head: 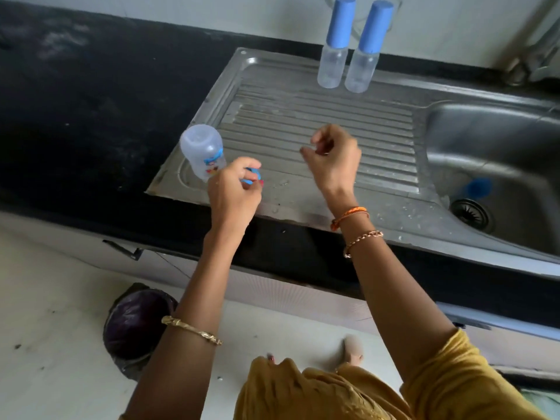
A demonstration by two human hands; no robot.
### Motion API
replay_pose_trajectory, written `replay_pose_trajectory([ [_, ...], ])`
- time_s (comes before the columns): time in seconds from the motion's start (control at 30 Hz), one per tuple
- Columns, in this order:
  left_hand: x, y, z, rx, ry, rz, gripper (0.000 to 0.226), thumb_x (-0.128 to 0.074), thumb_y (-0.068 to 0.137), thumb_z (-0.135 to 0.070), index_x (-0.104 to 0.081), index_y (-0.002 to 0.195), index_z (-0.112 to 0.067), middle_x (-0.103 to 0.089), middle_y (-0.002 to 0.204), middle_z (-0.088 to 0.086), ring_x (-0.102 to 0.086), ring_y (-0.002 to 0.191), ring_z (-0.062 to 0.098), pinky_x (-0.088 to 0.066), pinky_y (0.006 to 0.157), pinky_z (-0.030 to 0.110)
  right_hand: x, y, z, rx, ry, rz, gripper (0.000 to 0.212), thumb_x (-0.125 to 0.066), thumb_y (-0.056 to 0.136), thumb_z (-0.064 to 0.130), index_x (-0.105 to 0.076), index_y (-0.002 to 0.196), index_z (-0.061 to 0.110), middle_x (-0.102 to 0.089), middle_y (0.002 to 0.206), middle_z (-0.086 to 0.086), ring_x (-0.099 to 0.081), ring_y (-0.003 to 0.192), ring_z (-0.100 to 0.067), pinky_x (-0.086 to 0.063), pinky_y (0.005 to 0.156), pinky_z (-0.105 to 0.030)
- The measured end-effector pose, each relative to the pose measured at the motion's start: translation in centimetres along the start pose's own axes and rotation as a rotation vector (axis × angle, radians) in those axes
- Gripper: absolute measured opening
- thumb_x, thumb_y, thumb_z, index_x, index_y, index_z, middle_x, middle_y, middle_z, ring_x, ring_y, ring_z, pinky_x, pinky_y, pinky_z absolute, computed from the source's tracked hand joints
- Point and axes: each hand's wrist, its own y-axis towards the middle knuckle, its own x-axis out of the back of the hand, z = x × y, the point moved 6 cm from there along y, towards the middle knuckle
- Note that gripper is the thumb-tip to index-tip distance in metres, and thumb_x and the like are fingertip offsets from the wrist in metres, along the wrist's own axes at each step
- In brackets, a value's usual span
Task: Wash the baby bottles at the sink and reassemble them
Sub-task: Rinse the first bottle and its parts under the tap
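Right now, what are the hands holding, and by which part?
The left hand holds the small baby bottle at its blue neck ring, base tilted up. The right hand is curled, apparently empty.

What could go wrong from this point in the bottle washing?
The left hand grips the bottle by its blue collar with the base tilted up and out over the drainboard's corner; wet, it might slip onto the counter or floor. The two capped bottles stand upright at the drainboard rear edge; a sweep of the right hand could topple them.
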Motion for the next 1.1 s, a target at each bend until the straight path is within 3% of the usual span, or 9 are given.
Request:
replay_pose_trajectory([
  [0.23, -11.1, -0.4, -7.6, -0.081, -0.093, 0.21, 0.014, -0.07, 0.073, 0.001, -0.068, 0.084, -0.008, -0.054, 0.065, -0.012, -0.052, 0.055, -0.001, -0.044, 0.059, 0.011, 11.7, 3.4, -6.6, -0.106, -0.204, 0.025, 0.028, -0.068, 0.071, 0.002, -0.052, 0.061, 0.023, -0.047, 0.055, 0.015, -0.046, 0.054, -0.003, -0.038, 0.059, -0.018],
  [0.43, -24.8, -3.5, -15.6, -0.171, -0.184, 0.501, 0.012, -0.067, 0.076, 0.006, -0.068, 0.088, 0.004, -0.064, 0.076, 0.018, -0.054, 0.054, 0.013, -0.052, 0.067, 0.032, 24.0, 4.4, -15.2, -0.254, -0.26, -0.151, 0.013, -0.069, 0.074, 0.013, -0.072, 0.086, 0.015, -0.062, 0.074, 0.004, -0.058, 0.075, -0.008, -0.043, 0.073, -0.02],
  [0.57, -32.7, -4.6, -19.2, -0.229, -0.127, 0.605, 0.013, -0.071, 0.075, 0.004, -0.07, 0.089, 0.003, -0.065, 0.073, 0.012, -0.052, 0.042, -0.002, -0.044, 0.045, 0.01, 30.9, 5.5, -19.3, -0.304, -0.214, -0.256, 0.014, -0.068, 0.076, 0.013, -0.073, 0.088, 0.017, -0.066, 0.078, 0.002, -0.06, 0.075, -0.006, -0.046, 0.073, -0.013],
  [0.63, -35.5, -4.5, -20.2, -0.217, -0.111, 0.61, 0.019, -0.069, 0.075, 0.008, -0.07, 0.092, 0.003, -0.068, 0.08, 0.016, -0.058, 0.053, 0.01, -0.046, 0.044, 0.012, 33.0, 6.3, -20.5, -0.293, -0.199, -0.311, 0.013, -0.067, 0.078, 0.013, -0.074, 0.089, 0.016, -0.065, 0.076, 0.003, -0.058, 0.071, -0.005, -0.041, 0.062, -0.004],
  [0.73, -40.0, -3.9, -20.7, -0.187, -0.018, 0.68, 0.032, -0.06, 0.075, 0.014, -0.068, 0.101, -0.001, -0.069, 0.09, 0.015, -0.064, 0.071, 0.023, -0.052, 0.051, 0.024, 34.4, 8.3, -22.8, -0.295, -0.195, -0.347, 0.013, -0.064, 0.082, 0.016, -0.073, 0.09, 0.013, -0.066, 0.077, 0.001, -0.061, 0.073, -0.011, -0.042, 0.067, -0.007],
  [0.8, -42.4, -3.1, -19.7, -0.061, 0.018, 0.723, 0.039, -0.054, 0.077, 0.017, -0.065, 0.108, -0.003, -0.065, 0.085, 0.009, -0.062, 0.066, 0.022, -0.053, 0.047, 0.026, 33.8, 10.1, -24.8, -0.326, -0.223, -0.276, 0.016, -0.061, 0.087, 0.02, -0.072, 0.094, 0.012, -0.07, 0.086, -0.007, -0.066, 0.082, -0.022, -0.05, 0.08, -0.025],
  [0.87, -44.1, -2.2, -18.2, 0.005, 0.078, 0.721, 0.039, -0.053, 0.078, 0.015, -0.063, 0.111, -0.004, -0.065, 0.098, 0.013, -0.065, 0.083, 0.03, -0.057, 0.066, 0.038, 32.4, 11.8, -26.7, -0.36, -0.357, -0.084, 0.021, -0.056, 0.09, 0.021, -0.069, 0.104, 0.013, -0.069, 0.103, -0.013, -0.063, 0.098, -0.029, -0.048, 0.086, -0.034],
  [1.0, -47.6, -1.2, -15.3, -0.024, 0.388, 0.889, 0.048, -0.06, 0.08, 0.006, -0.055, 0.125, -0.008, -0.044, 0.138, 0.012, -0.047, 0.124, 0.025, -0.039, 0.096, 0.025, 27.5, 12.9, -30.9, -0.401, -0.596, 0.662, 0.041, -0.05, 0.09, 0.006, -0.054, 0.13, 0.014, -0.052, 0.135, -0.01, -0.047, 0.124, -0.025, -0.033, 0.098, -0.025],
  [1.1, -49.0, -0.7, -12.7, 0.102, 0.576, 0.983, 0.064, -0.066, 0.08, -0.006, -0.04, 0.138, -0.016, -0.023, 0.144, 0.013, -0.035, 0.132, 0.03, -0.036, 0.106, 0.032, 25.5, 13.3, -32.5, -0.426, -0.549, 0.666, 0.046, -0.047, 0.087, 0.004, -0.052, 0.131, 0.016, -0.049, 0.138, -0.008, -0.045, 0.126, -0.025, -0.033, 0.1, -0.026],
])
